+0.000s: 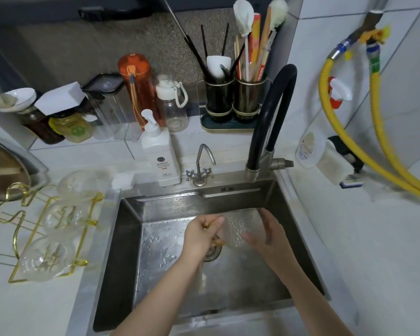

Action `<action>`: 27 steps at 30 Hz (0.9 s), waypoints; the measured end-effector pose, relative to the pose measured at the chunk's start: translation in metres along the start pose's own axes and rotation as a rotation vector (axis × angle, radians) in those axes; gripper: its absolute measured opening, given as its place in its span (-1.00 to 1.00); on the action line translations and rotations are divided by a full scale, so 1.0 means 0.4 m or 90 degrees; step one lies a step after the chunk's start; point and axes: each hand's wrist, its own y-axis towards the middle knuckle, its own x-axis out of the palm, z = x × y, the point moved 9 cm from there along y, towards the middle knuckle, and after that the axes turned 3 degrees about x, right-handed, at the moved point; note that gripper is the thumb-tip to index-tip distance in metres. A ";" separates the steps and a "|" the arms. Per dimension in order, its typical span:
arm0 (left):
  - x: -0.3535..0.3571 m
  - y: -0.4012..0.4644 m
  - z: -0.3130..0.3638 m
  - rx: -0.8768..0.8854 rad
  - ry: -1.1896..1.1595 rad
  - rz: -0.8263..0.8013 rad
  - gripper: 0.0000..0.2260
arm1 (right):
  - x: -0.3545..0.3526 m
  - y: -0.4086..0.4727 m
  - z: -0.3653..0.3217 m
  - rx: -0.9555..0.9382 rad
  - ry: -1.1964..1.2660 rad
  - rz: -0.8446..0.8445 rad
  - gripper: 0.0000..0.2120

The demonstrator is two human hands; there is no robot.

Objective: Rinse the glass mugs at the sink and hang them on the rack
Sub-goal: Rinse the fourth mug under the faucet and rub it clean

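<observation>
Over the steel sink (pixel 129 241) I hold a clear, dimpled glass mug (pixel 240 226) with both hands. My left hand (pixel 201 235) grips its amber handle on the left side. My right hand (pixel 264 235) wraps the mug's body from the right. The mug sits above the drain (pixel 212 253). On the counter to the left lies a gold wire rack (pixel 15 229) with three glass mugs on it, at top (pixel 80 184), middle (pixel 63 218) and bottom (pixel 46 258).
A black gooseneck faucet (pixel 277 112) arches behind the sink, beside a small chrome tap (pixel 201 166). A white soap pump bottle (pixel 159 154) stands at the sink's back edge. Bottles, jars and a utensil holder (pixel 233 103) line the back wall. Yellow hoses (pixel 337 132) hang at right.
</observation>
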 end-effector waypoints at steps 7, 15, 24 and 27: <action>0.016 0.014 -0.003 -0.065 0.086 -0.015 -0.87 | -0.031 0.037 0.047 -0.054 -0.076 -0.013 -0.16; 0.039 0.036 0.011 -0.055 0.038 0.007 -0.92 | -0.112 0.152 0.031 -0.046 -0.148 -0.084 -0.46; 0.065 0.056 0.074 0.038 0.057 0.026 -0.93 | -0.300 0.402 0.051 0.120 -0.107 0.171 -0.59; 0.062 0.059 0.083 0.041 0.036 0.032 -0.91 | -0.313 0.464 0.048 0.077 -0.196 0.197 -0.76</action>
